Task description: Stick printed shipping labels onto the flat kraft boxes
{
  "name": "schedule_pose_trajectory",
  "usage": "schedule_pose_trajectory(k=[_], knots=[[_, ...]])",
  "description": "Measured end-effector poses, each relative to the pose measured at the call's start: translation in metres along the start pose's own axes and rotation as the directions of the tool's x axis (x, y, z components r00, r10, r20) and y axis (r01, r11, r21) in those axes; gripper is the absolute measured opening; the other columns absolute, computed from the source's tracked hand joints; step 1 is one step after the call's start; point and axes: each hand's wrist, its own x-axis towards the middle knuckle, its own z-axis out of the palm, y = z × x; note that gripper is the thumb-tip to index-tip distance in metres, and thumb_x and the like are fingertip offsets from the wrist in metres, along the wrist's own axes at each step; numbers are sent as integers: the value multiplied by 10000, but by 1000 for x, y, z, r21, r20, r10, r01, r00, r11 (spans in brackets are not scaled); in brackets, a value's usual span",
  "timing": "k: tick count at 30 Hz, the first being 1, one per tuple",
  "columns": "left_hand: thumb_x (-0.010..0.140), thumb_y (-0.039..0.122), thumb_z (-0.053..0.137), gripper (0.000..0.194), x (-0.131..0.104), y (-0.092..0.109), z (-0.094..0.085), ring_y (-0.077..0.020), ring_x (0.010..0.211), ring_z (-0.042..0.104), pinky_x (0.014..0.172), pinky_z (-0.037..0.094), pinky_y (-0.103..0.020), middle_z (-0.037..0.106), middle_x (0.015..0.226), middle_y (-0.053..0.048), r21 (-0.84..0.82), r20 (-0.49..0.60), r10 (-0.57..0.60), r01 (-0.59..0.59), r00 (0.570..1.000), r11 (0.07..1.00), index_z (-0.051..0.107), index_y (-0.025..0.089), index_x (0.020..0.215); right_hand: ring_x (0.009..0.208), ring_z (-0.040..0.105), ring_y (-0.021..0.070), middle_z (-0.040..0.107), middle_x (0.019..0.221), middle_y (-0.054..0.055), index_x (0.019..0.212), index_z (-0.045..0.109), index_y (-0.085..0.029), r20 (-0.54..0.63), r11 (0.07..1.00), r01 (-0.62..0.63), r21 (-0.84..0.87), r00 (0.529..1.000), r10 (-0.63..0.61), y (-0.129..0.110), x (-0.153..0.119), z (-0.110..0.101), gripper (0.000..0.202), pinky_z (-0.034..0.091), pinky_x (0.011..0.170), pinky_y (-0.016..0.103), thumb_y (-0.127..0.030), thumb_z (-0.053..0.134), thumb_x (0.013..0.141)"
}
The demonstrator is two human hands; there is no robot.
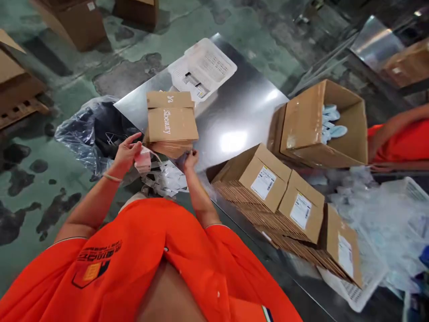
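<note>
My left hand (126,154) is at the left front corner of a stack of flat brown cardboard boxes (173,124) with white lettering. Its index finger points out, while the thumb and other fingers close on a pinkish-white strip (144,160), which looks like paper or labels. At the stack's right front corner is my right hand (191,159), its fingers pinched together; what they hold, if anything, is hidden. Crumpled white paper strips (167,178) hang below the stack, between my forearms.
The shiny metal table (241,89) carries a white plastic basket (217,60). Labelled folded cartons (264,181) are piled to the right, beside an open box (301,125) of pale blue items. A plastic-lined bin (90,129) stands left. Another person's arm (395,127) shows far right.
</note>
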Motion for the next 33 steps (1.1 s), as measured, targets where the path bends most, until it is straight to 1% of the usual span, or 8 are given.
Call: schedule_pose_trajectory(k=[3, 8, 12, 14, 17, 22, 26, 33], knots=[[582, 425, 1048, 595, -36, 7, 7, -114, 573, 604, 562, 476, -229, 693, 664, 10, -119, 13, -20, 22, 1000, 993, 815, 146, 1053, 1034, 651, 216, 681, 996, 63, 1003, 630, -227, 149, 995, 79, -65, 986, -68, 3, -43, -10, 309, 561, 931, 344, -516, 607, 894], [416, 272, 1098, 721, -66, 18, 15, -167, 738, 717, 717, 591, -289, 810, 895, -52, -243, 44, -15, 25, 999, 970, 829, 175, 1078, 907, 617, 194, 719, 949, 19, 996, 729, -176, 781, 975, 210, -73, 620, -74, -14, -74, 14, 355, 507, 827, 296, -310, 856, 693], [621, 300, 1040, 519, -38, 10, -1, -146, 782, 687, 741, 553, -268, 781, 851, -15, -225, -168, 18, -56, 986, 973, 780, 176, 1053, 757, 565, 151, 629, 724, -37, 801, 688, -177, 844, 993, 97, -65, 537, 2, -28, -71, 12, 133, 448, 743, 265, -300, 738, 794], [816, 392, 940, 383, -22, -3, -7, -135, 770, 649, 745, 530, -267, 727, 763, -8, -146, -238, -76, 42, 968, 988, 734, 136, 1012, 739, 584, 146, 637, 725, -63, 1004, 719, -198, 840, 1000, 29, 9, 543, -23, -34, -72, 4, 269, 450, 724, 248, -307, 771, 763], [956, 579, 774, 442, -24, -27, 1, -177, 771, 665, 712, 545, -295, 688, 724, -36, -72, -197, -231, 221, 953, 973, 699, 144, 979, 628, 526, 127, 557, 638, -116, 1190, 676, -252, 737, 999, 1, 34, 675, -26, -44, -74, -1, 483, 429, 649, 225, -292, 806, 727], [713, 644, 924, 714, -75, -54, 33, -239, 828, 746, 735, 589, -341, 779, 923, -65, -118, 141, -270, 287, 952, 951, 729, 183, 1222, 643, 523, 117, 577, 651, -73, 800, 674, -225, 532, 998, 43, -53, 847, -9, -59, -69, 5, 146, 448, 646, 230, -284, 791, 736], [397, 368, 1073, 841, -83, -48, 52, -219, 834, 741, 817, 596, -344, 818, 993, -69, -95, 191, -113, 132, 975, 987, 797, 168, 1166, 660, 577, 134, 669, 693, -33, 810, 732, -207, 522, 999, 30, -20, 853, -15, -75, -60, -3, 162, 480, 653, 250, -324, 822, 744], [360, 516, 1071, 788, -55, -19, 74, -280, 838, 753, 804, 623, -418, 838, 974, -128, 39, 168, -48, 42, 985, 998, 848, 111, 998, 796, 689, 196, 782, 842, 32, 821, 833, -250, 481, 928, 371, -40, 821, -308, -95, -53, -29, 75, 560, 790, 315, -322, 814, 812]])
